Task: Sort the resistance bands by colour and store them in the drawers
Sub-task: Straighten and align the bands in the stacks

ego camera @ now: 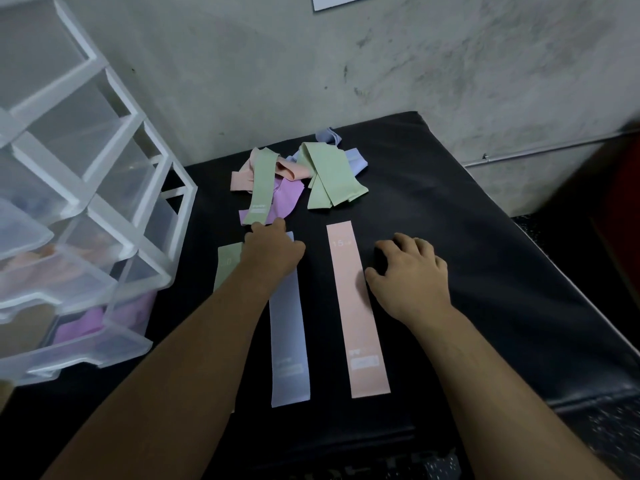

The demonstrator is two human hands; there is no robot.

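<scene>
Held purple bands [86, 323] in the lowest open drawer [86, 362] of the translucent drawer unit [114, 220], peach bands [41, 261] one level up; higher contents too hazy to tell. Lay flat on the black table [485, 237], long axes running toward the wall: green band [227, 265], mostly hidden under the left forearm, blue band [289, 341], pink band [353, 306]. Met the mixed pile's [298, 174] near end with the left hand [273, 251], fingertips hidden, grip impossible to tell. Rested the right hand [412, 271], loosely curled and holding nothing, beside the pink band.

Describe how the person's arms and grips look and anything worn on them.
The left grip and right grip are bare hands: no gloves, rings or watch visible. Both forearms are bare as well, with no sleeves anywhere in view.
</scene>
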